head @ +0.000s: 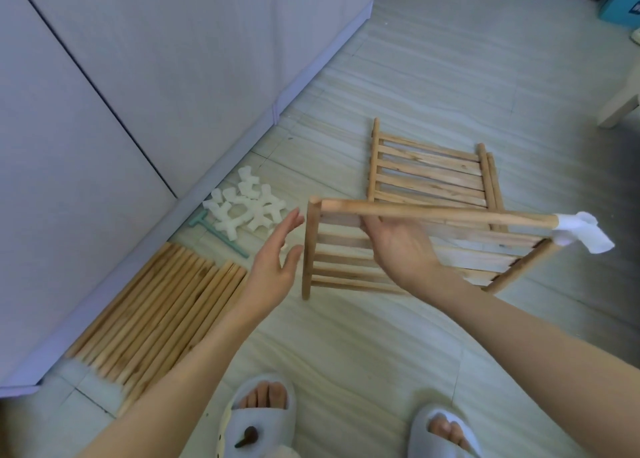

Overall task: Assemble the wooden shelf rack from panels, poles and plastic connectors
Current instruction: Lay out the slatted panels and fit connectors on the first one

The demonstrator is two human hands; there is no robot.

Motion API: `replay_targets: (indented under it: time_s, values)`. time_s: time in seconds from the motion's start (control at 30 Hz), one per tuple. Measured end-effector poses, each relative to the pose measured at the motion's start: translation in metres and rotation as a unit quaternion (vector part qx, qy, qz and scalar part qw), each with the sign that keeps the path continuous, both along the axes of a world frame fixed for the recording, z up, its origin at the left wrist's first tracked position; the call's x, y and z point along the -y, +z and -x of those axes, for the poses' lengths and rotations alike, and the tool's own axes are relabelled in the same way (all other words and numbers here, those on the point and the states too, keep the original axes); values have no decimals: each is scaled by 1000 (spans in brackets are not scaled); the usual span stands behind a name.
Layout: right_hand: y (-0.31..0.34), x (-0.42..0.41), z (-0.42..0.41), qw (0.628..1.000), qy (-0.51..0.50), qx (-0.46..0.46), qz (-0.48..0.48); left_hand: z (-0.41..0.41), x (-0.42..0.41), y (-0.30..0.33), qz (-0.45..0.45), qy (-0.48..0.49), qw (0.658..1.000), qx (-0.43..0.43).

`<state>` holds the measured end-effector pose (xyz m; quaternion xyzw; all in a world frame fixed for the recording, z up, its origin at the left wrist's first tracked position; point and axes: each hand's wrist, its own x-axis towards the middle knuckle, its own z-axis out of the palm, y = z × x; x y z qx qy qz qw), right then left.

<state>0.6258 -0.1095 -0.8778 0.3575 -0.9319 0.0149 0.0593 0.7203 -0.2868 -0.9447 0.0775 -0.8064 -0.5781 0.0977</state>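
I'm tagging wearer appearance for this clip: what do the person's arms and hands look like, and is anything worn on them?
Both forearms are bare, with no sleeves in view. The left hand and right hand wear no gloves, and no rings, watch or bracelets show. Nails look short and unpainted, as far as the blur allows.

The poles (156,319) and the slatted panels (429,173) were light brown wood. The plastic connectors (242,208) were white. A small tool (221,238) was pale green. The floor (450,59) was pale grey-green with wavy stripes. The slippers (256,419) were light grey.
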Motion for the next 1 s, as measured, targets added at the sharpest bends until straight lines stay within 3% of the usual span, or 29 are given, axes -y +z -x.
replay_targets:
  time_s: [0.1,0.27,0.53,0.67,0.77,0.87,1.0]
  values:
    - [-3,5,22,999,-13,-2,38,10,22,-31,65,64,992,84]
    - [-7,6,43,997,-8,-45,62,37,59,-78,167,75,933,310]
    - [-20,4,51,991,-22,-65,117,85,52,-122,176,71,923,335]
    - [-20,6,51,989,-14,-78,122,93,50,-134,175,121,923,320]
    - [-18,8,50,990,-20,-79,115,87,49,-123,116,178,933,289]
    - [-17,8,49,991,-24,-79,102,83,45,-83,-10,226,960,163]
    - [-13,9,47,993,-34,-62,97,73,38,5,-123,246,960,-53]
